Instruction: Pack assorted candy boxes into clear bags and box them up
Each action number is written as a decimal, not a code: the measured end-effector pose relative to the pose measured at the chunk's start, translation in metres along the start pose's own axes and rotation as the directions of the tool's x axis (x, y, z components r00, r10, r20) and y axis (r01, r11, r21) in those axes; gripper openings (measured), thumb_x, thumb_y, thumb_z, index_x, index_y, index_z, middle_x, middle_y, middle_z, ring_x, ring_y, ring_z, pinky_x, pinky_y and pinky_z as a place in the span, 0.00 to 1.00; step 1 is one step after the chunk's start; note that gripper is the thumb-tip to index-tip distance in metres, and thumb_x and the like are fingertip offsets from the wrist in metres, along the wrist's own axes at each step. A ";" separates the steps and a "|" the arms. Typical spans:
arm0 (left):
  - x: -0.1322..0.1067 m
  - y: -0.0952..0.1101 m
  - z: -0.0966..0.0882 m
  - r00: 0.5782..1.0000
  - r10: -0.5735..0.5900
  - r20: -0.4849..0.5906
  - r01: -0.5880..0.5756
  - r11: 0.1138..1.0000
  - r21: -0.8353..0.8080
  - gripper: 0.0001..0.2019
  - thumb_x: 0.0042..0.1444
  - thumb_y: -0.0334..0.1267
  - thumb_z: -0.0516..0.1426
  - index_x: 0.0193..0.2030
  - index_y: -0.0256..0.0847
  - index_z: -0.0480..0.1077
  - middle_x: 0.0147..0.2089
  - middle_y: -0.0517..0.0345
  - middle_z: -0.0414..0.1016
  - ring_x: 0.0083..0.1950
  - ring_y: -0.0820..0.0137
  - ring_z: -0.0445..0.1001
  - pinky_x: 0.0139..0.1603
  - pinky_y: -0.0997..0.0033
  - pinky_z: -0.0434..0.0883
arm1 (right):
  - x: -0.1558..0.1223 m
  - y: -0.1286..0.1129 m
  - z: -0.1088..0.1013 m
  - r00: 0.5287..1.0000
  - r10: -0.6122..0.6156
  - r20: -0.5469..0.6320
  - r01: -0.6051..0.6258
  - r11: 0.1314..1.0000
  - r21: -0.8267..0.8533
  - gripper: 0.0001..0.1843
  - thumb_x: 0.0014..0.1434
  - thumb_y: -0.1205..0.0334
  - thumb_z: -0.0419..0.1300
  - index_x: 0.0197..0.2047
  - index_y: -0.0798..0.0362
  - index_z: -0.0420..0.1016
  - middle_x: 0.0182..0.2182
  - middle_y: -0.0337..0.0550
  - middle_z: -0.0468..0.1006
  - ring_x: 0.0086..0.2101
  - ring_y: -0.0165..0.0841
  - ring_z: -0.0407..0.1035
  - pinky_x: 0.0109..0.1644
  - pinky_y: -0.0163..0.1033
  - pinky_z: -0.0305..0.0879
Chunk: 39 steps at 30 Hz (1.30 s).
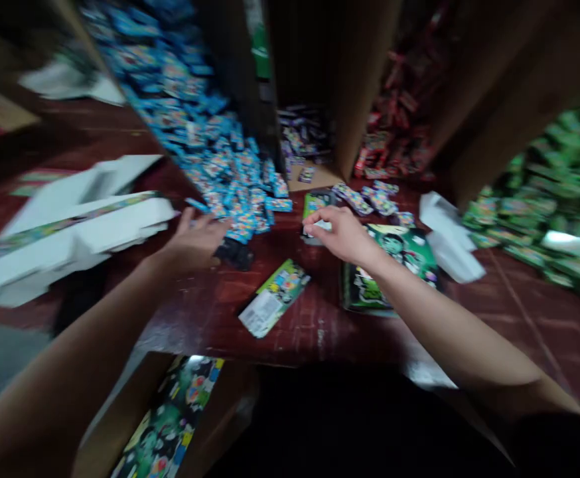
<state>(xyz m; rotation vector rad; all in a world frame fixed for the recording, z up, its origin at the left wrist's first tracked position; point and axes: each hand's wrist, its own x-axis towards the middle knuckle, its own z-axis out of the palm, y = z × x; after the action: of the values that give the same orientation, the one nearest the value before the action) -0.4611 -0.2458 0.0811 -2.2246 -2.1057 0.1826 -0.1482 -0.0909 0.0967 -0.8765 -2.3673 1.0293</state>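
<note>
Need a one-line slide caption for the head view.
Left hand at the blue packets, right hand at a green pack, a second pack on the table.

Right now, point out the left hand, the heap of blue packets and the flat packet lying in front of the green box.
Left hand (pixel 196 240): head view, back of the hand.
Blue packets (pixel 190 129): head view, middle of the heap.
Flat packet (pixel 275 299): head view, middle of its upward face.
</note>
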 end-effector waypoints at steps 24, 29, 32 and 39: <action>0.071 0.355 0.005 0.944 0.176 -0.279 -0.247 0.938 -0.243 0.34 0.61 0.48 0.60 0.71 0.35 0.60 0.75 0.43 0.57 0.76 0.52 0.54 0.74 0.47 0.53 | -0.228 0.135 0.030 0.734 0.529 -0.427 -0.288 0.811 0.510 0.11 0.61 0.55 0.59 0.39 0.46 0.59 0.35 0.37 0.76 0.31 0.32 0.71 0.34 0.36 0.65; 0.076 0.362 0.011 0.940 0.126 -0.318 -0.214 0.942 -0.258 0.27 0.65 0.43 0.56 0.68 0.36 0.63 0.72 0.43 0.62 0.74 0.51 0.57 0.72 0.44 0.55 | -0.225 0.130 0.033 0.692 0.541 -0.479 -0.363 0.833 0.417 0.09 0.62 0.55 0.58 0.39 0.47 0.60 0.34 0.37 0.76 0.32 0.34 0.72 0.38 0.38 0.63; 0.076 0.364 0.014 0.941 0.124 -0.316 -0.205 0.949 -0.238 0.27 0.65 0.43 0.55 0.69 0.34 0.62 0.73 0.42 0.61 0.74 0.51 0.57 0.72 0.44 0.54 | -0.224 0.126 0.032 0.669 0.554 -0.495 -0.422 0.832 0.360 0.11 0.62 0.54 0.59 0.39 0.47 0.60 0.32 0.36 0.76 0.30 0.35 0.71 0.36 0.38 0.60; 0.074 0.354 0.004 0.951 0.151 -0.271 -0.241 0.910 -0.338 0.25 0.65 0.44 0.57 0.67 0.40 0.65 0.73 0.44 0.62 0.74 0.50 0.58 0.74 0.39 0.50 | -0.224 0.128 0.028 0.625 0.607 -0.491 -0.732 0.675 -0.097 0.21 0.63 0.40 0.60 0.44 0.49 0.64 0.31 0.39 0.77 0.27 0.37 0.73 0.31 0.38 0.56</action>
<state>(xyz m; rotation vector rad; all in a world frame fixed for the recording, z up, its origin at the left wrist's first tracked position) -0.1080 -0.1923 0.0271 -2.5059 -1.9090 -0.4914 0.0451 -0.1915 -0.0448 -2.0018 -1.8264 0.6082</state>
